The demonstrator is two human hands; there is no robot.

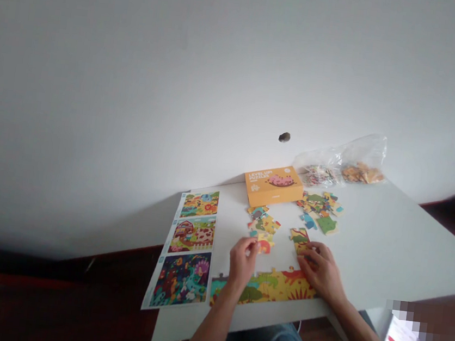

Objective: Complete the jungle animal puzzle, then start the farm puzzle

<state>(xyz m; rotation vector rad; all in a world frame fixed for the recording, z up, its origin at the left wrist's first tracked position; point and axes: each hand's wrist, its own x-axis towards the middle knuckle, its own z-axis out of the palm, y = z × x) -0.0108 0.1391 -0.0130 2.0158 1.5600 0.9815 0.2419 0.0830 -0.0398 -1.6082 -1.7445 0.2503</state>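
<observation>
My left hand (242,260) pinches a small puzzle piece (265,246) with red and yellow print, just above a partly built puzzle strip (275,286) at the table's near edge. My right hand (322,269) lies curled on another piece (300,239) at the strip's right end, fingers pressed on it. Loose pieces (265,222) lie in a small cluster beyond my left hand. A second cluster of loose pieces (320,209) lies farther right.
An orange puzzle box (273,185) stands at the far edge of the white table (386,249). Clear bags with pieces (345,165) lie beside it against the wall. A picture sheet (189,248) with three scenes overhangs the left edge. Dark floor surrounds the table.
</observation>
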